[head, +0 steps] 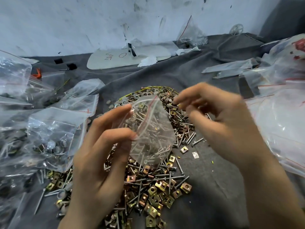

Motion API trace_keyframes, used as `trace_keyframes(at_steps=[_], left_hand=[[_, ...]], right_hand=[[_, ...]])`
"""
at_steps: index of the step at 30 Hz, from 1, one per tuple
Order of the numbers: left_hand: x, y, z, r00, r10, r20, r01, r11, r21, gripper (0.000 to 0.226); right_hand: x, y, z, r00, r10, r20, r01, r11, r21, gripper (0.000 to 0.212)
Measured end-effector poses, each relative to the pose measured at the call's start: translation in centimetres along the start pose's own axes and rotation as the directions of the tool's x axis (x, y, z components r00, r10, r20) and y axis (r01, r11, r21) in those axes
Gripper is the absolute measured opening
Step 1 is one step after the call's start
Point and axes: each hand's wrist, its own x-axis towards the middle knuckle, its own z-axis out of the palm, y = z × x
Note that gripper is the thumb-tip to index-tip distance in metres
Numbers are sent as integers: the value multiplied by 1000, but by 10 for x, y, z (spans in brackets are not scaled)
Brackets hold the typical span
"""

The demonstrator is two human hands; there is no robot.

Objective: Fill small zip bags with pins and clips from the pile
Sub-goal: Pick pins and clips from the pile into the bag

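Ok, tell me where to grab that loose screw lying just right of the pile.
Pinch the screw mid-shank from above, across its length. It lies flat on the cloth, just off the pile, so both long sides are free. Use the right hand, which is nearer; the left hand holds the bag.

Pinching the small zip bag [153, 129] by its left side with the left hand [99, 156], above the pile [156, 187] of screws and brass-coloured clips in the middle of the grey cloth [214, 187]. Thin pins inside, red-lined mouth turned up. Holding the right hand [219, 123] just beside that mouth, fingers curled, too blurred to tell any grip. Along the left edge of the cloth, filled bags [49, 129]; along the right edge, more clear bags [280, 113]; at the far edge, a white board [125, 58].
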Motion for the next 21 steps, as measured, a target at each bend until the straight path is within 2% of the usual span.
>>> trace_keyframes(at_steps=[1, 2, 3, 4, 6, 10, 15, 21], left_hand=[[1, -2, -1, 1000, -13, -5, 13, 1000, 14, 12], [2, -5, -2, 1000, -12, -23, 12, 1000, 24, 12], [1, -7, -2, 999, -16, -33, 17, 999, 34, 11], [-1, -8, -2, 999, -18, -40, 20, 999, 34, 11], [0, -7, -2, 999, -10, -40, 10, 1000, 15, 11], [1, -5, -1, 1000, -14, -23, 14, 1000, 21, 12], [2, -2, 1, 999, 7, 41, -6, 1000, -21, 12], [1, -1, 0, 999, 5, 51, -4, 1000, -21, 12]], right_hand=[[1, 9, 0, 984, 124, 130, -105, 984, -142, 22], [2, 18, 2, 923, 270, 275, -178, 931, -318, 19], [3, 25, 7, 831, 408, 378, -207, 858, -471, 15], [3, 32, 11, 748, 509, 427, -207, 790, -577, 15], [3, 40, 21, 665, 600, 444, -213, 722, -658, 17], [1, 45, 29, 673, 608, 420, -226, 710, -667, 14], [4, 46, 20, 744, 531, 405, -206, 760, -617, 21], [1, 48, 24, 661, 595, 458, -202, 728, -655, 17]])
